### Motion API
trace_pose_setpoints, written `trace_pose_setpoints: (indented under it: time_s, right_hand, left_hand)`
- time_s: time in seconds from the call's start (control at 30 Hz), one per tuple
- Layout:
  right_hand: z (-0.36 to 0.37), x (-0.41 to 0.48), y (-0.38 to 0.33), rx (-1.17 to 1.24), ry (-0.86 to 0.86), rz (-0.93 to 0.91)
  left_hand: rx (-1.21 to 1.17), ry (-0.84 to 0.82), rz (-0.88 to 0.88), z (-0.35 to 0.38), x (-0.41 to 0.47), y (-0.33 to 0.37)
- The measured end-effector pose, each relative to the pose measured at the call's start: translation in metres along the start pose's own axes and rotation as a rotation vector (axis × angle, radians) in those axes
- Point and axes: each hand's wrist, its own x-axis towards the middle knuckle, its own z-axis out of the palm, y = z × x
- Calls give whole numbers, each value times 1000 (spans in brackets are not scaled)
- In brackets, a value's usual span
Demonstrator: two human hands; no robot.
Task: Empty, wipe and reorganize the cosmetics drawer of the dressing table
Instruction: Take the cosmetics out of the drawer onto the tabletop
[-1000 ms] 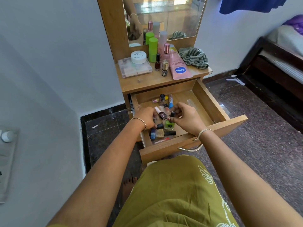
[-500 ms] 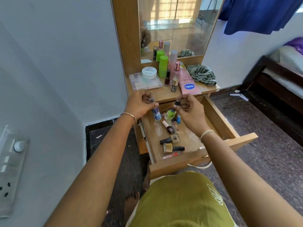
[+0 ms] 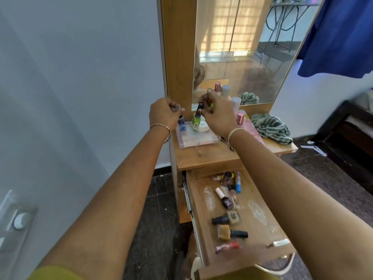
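Note:
The wooden drawer [image 3: 201,229] stands pulled open below the dressing table top [image 3: 205,156], with several small nail polish bottles [image 3: 228,217] lying loose inside. My left hand [image 3: 164,113] is shut on a blue nail polish bottle [image 3: 181,123], held by its cap above a clear plastic case [image 3: 193,138]. My right hand [image 3: 217,114] is shut on a green nail polish bottle [image 3: 195,120] with a black cap, over a white round jar [image 3: 202,126] on that case.
A mirror [image 3: 242,47] rises behind the table top. A pink-capped bottle [image 3: 240,118], a pink tube [image 3: 255,132] and a striped cloth [image 3: 271,127] sit at the right. A white wall is at the left, a dark bed frame [image 3: 351,128] at the right.
Both hands lifted out of the drawer with a bottle each and rose to the table top, over the clear case. The camera tilted upward.

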Motion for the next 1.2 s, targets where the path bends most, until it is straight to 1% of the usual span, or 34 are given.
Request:
trace_pose_setpoints:
  time_s: [0.1, 0.23, 0.43, 0.57, 0.73, 0.9, 0.97, 1.07, 1.17, 1.2]
  right_hand:
    - [10, 10, 4, 21, -26, 12]
    - [22, 20, 6, 6, -65, 4]
    - [34, 26, 12, -155, -83, -70]
    - [36, 25, 13, -233, -51, -109]
    - [22, 15, 8, -170, -2, -80]
    - [-5, -31, 9, -86, 86, -95]
    - [-16, -56, 17, -83, 99, -58]
    - [-30, -95, 31, -37, 97, 32]
    - [-40, -140, 44, -46, 73, 150]
    - [-44, -154, 50, -81, 32, 191]
  left_hand:
    - [16, 19, -5, 5, 8, -5]
    - [13, 8, 34, 8, 14, -7]
    - [-5, -4, 57, 12, 16, -7]
    - [-8, -3, 69, 8, 15, -6]
    - [-24, 13, 70, -3, 6, 1]
    - [-34, 6, 161, -8, -29, 13]
    - [-40, -49, 189, -4, -48, 16]
    - [-17, -190, 193, 5, -78, 17]
    - [37, -411, 180, 17, -113, 11]
    - [44, -501, 178, 21, -126, 8]
